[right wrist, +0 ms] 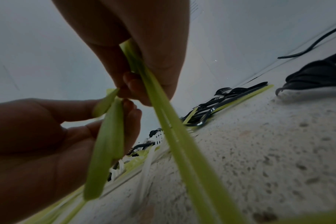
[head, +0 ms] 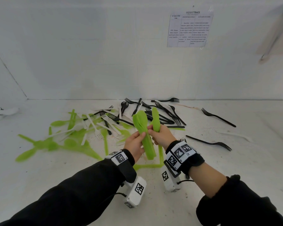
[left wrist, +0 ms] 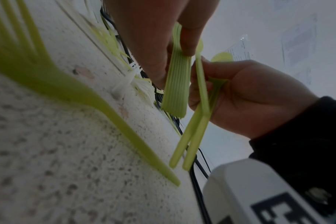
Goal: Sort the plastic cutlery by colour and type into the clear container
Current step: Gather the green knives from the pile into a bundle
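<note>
Gripping nested stack of green spoons (head: 145,136), ribbed handle edges aligned, left hand (head: 135,144) holds it upright above table (head: 219,160), thumb and fingers curled round handles. Right hand (head: 160,134), touching stack at 3 o'clock, clamps few more green pieces (head: 155,120), thin handles hanging below fist. Speckled white tabletop. Loose green cutlery (head: 55,142) at 9 o'clock, white forks (head: 104,126) at 11, black forks (head: 163,115) at 12 to 2. Printed sheet (head: 189,30) on wall.
</note>
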`<state>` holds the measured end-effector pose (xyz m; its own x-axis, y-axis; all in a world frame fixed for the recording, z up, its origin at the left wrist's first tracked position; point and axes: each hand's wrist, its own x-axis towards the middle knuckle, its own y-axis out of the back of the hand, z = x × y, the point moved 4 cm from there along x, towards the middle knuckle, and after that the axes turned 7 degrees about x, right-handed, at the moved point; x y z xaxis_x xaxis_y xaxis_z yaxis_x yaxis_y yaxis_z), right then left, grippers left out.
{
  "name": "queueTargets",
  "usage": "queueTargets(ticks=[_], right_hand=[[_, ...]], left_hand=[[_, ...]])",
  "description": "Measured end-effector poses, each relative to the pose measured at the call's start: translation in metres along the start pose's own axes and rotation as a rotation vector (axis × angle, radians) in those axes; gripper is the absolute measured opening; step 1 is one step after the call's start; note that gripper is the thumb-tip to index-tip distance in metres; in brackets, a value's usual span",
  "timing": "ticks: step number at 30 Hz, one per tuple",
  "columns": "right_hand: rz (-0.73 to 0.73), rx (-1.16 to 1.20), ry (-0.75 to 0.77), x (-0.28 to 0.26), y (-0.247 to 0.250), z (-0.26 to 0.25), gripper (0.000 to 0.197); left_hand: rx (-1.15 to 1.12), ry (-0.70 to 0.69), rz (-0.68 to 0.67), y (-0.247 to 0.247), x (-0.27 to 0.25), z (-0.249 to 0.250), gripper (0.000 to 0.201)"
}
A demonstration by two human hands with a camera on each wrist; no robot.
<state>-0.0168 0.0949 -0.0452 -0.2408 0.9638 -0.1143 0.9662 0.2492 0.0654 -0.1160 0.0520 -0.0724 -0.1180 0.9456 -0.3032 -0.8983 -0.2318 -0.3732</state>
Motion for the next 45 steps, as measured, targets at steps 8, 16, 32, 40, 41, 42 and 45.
queueTargets(ticks=[8,16,32,40,41,42,45], right_hand=[[0.005,-0.087,-0.012,0.0,-0.004,-0.001,0.022],[-0.047,-0.167,0.024,-0.007,-0.004,-0.004,0.016],[0.0,-0.028,-0.001,-0.005,0.003,-0.001,0.02],[0.075,-0.048,0.021,-0.002,-0.003,0.004,0.02],[0.085,-0.06,0.02,-0.002,-0.003,0.003,0.02],[0.093,-0.07,0.02,-0.002,-0.004,0.003,0.019],[0.07,-0.087,0.042,-0.005,-0.008,0.0,0.02]], left_hand=[[0.035,0.006,-0.067,-0.001,-0.006,0.001,0.027],[-0.021,0.026,-0.056,-0.003,-0.008,0.0,0.016],[0.044,-0.055,-0.006,-0.002,-0.01,-0.002,0.015],[0.087,-0.054,-0.038,0.001,-0.01,-0.005,0.02],[0.093,-0.056,-0.036,0.001,-0.01,-0.005,0.02],[0.102,-0.062,-0.033,0.0,-0.011,-0.004,0.021],[0.124,-0.081,-0.017,-0.002,-0.01,-0.001,0.023]])
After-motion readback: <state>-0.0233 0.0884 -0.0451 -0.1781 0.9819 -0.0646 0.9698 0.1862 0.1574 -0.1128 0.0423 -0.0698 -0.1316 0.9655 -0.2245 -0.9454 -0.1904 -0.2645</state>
